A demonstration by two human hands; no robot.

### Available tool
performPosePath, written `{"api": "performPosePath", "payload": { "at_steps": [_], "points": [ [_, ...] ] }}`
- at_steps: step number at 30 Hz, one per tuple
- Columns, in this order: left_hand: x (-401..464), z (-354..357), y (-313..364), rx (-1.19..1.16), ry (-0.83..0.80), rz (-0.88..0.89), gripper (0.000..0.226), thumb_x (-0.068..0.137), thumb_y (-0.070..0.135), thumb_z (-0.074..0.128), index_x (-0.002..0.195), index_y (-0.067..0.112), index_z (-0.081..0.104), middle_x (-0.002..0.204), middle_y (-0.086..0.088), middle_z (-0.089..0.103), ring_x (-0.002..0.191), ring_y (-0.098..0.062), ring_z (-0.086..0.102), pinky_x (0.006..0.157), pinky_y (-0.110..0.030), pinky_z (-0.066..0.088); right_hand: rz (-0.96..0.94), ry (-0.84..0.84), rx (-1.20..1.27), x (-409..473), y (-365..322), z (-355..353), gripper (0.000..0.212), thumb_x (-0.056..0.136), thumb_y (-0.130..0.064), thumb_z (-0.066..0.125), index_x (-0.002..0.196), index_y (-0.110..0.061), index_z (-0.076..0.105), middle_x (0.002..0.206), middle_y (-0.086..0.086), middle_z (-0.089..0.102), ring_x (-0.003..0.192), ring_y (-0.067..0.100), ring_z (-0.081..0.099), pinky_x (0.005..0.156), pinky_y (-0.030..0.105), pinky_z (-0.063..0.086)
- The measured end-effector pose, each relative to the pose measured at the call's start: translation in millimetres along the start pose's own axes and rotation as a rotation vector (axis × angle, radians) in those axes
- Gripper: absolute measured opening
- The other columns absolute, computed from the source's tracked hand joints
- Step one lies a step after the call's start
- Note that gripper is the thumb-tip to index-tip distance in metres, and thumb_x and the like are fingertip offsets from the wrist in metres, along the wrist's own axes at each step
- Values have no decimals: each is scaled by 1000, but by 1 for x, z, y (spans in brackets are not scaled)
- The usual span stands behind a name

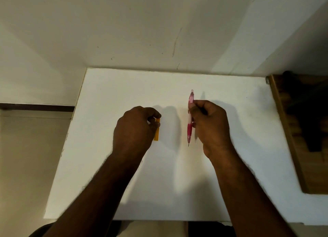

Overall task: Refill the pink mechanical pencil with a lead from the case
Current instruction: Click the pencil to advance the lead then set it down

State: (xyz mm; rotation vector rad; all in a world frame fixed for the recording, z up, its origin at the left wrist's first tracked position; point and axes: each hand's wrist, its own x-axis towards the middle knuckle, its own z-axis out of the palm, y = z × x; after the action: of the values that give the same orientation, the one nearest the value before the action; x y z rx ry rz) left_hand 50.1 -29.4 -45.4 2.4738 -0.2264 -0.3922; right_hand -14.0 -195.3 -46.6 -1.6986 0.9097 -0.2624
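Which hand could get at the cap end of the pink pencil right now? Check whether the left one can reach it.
Probably yes. The left hand holds the yellow lead case, but only bare white table lies between it and the pink mechanical pencil in the right hand. The cap end sticks out above the right fingers, uncovered.

L hand (135,128) & R hand (211,125) forward, apart, fingers (197,107) curled in pinch grips.
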Motion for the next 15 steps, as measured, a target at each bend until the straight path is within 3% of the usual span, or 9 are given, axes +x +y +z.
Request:
{"api": "performPosePath", "payload": {
  "at_steps": [6, 12, 15],
  "points": [
    [-1, 1, 0, 43, -33, -9, 21, 89, 25, 70, 105, 37, 77, 102, 9, 73, 91, -18, 69, 78, -31, 53, -125, 4, -341, 0, 11, 6, 16, 94, -29, 71, 101, -17, 79, 91, -3, 77, 83, 16, 71, 88, 38, 60],
    [-3, 0, 2, 57, -22, -26, 24, 91, 22, 64, 105, 37, 77, 101, 9, 75, 89, -18, 68, 71, -27, 46, -187, 5, -467, -1, 15, 9, 22, 95, -30, 70, 99, -11, 81, 92, 6, 80, 81, 22, 71, 83, 30, 54],
    [-3, 1, 3, 63, -25, -19, 23, 90, 23, 66, 106, 36, 77, 102, 7, 75, 90, -20, 69, 72, -28, 48, -205, -5, -552, -1, 16, 12, 28, 96, -35, 68, 95, -9, 80, 89, 9, 80, 80, 25, 72, 80, 33, 53]
  ]
}}
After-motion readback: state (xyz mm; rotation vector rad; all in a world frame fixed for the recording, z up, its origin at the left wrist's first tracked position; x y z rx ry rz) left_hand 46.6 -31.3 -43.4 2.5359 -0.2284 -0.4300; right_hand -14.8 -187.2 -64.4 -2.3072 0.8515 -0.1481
